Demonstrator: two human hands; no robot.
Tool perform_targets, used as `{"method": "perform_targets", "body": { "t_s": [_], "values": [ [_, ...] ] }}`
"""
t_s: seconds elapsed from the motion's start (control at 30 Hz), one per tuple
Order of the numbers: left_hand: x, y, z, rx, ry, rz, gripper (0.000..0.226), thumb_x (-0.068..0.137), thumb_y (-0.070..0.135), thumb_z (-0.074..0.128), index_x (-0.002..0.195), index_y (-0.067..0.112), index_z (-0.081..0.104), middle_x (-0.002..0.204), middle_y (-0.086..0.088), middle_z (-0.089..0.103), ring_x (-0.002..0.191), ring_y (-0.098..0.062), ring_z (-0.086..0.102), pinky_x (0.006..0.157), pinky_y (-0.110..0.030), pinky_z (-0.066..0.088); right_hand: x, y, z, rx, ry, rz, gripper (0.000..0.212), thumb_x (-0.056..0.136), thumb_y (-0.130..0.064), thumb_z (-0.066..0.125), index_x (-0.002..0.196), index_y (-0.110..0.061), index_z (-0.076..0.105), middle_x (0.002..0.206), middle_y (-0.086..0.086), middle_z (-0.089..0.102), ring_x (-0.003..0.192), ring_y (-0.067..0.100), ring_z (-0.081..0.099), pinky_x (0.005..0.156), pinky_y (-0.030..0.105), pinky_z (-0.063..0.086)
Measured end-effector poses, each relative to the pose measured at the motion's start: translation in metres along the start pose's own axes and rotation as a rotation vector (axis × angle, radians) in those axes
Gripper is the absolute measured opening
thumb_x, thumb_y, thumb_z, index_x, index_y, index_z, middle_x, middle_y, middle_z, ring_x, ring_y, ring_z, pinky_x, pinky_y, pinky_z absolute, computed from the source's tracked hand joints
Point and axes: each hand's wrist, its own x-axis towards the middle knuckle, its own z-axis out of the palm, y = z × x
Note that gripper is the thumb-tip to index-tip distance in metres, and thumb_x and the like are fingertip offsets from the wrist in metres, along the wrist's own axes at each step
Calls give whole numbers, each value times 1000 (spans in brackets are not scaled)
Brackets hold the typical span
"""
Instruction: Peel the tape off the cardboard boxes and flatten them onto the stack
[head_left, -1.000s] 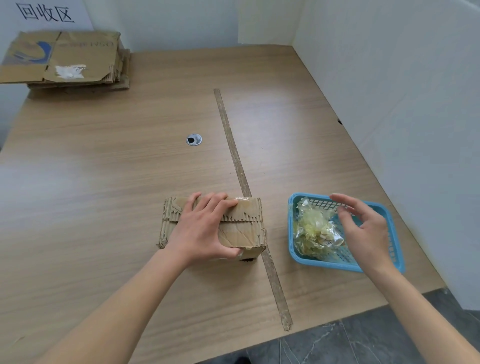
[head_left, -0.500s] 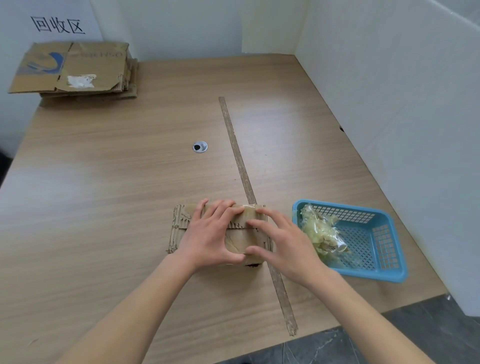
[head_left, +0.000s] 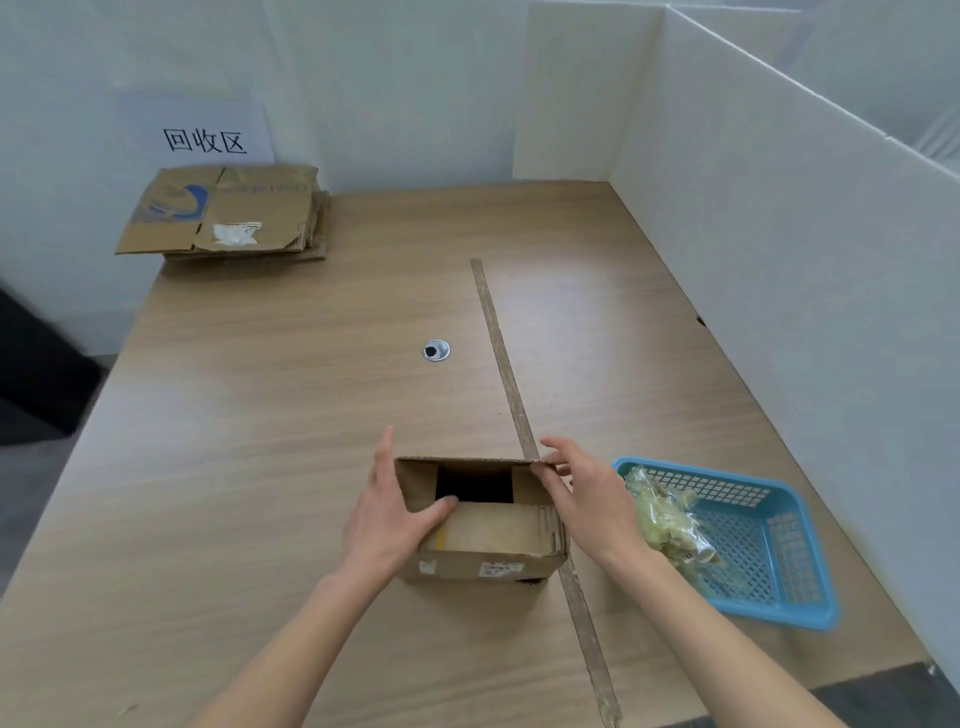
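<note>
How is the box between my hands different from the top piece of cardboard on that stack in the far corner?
The box stands as a box with its top flaps open and a dark hollow inside; the top sheet of the stack lies flattened. The box sits near the table's front edge, held by the left hand and right hand; the sheet lies untouched at the far left corner. The sheet shows blue print; the box shows only small white labels. Both are brown corrugated cardboard.
</note>
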Motion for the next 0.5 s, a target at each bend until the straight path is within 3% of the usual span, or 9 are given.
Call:
{"method": "perform_targets", "body": {
  "t_s": [0.17,0.27,0.33,0.4,0.5],
  "values": [
    [1,17,6,-15,84,-106,124,74,60,81,159,35,-6,159,-4,39,138,-32,48,98,-44,46,6,-6,7,41,48,96,29,98,-45,63,125,-35,63,103,-13,73,98,10,68,77,33,54],
    [5,25,8,-6,128,-212,122,75,58,81,159,29,-2,153,-7,46,130,-35,53,93,-44,47,12,-11,6,108,76,247,35,95,-50,64,125,-33,62,98,-15,68,92,11,67,74,33,52],
    [6,28,10,23,109,-284,121,75,53,82,160,27,0,145,-10,51,123,-36,57,86,-40,45,15,-17,7,69,95,329,44,96,-55,59,131,-29,57,108,-11,68,99,16,65,78,36,51],
    [9,29,13,81,69,-305,114,77,46,80,160,25,4,134,-11,55,116,-37,59,83,-38,45,14,-25,13,-62,2,345,54,101,-56,49,140,-19,48,124,0,65,110,26,62,85,39,50],
    [12,29,10,21,28,-274,102,80,39,72,160,22,11,126,-13,62,116,-38,58,84,-36,43,15,-41,19,-154,-263,417,102,90,-65,60,157,-7,10,138,10,57,122,33,58,87,39,47]
  ]
}}
